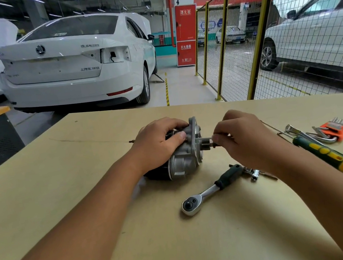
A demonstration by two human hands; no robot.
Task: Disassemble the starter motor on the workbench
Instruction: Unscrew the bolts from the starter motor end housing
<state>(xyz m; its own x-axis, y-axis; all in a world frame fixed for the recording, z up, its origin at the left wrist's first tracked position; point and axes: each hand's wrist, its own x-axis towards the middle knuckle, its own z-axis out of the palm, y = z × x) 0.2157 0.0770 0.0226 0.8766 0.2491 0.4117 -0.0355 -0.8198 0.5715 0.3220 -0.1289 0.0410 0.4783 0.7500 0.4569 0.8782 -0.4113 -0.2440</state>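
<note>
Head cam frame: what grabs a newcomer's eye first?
Mid-bench, the starter motor lies on its side: the left hand holds its body while the right hand pinches the shaft poking from its flanged end. Just in front lies a ratchet wrench; a green-and-yellow screwdriver sits among tools at right. Behind the workbench, a white sedan fills the background.

White sedan (73,62), boot lid: "SUPERB" lettering on the right side, round maker's emblem (40,49) at centre; small Chinese script lower right, too blurred to read.

Red cabinet (186,35): white Chinese characters "消火栓" on the top panel; "灭火器箱" mid-panel; "火警119" at the bottom.

Tools on the tabletop: no legible markings.
</note>
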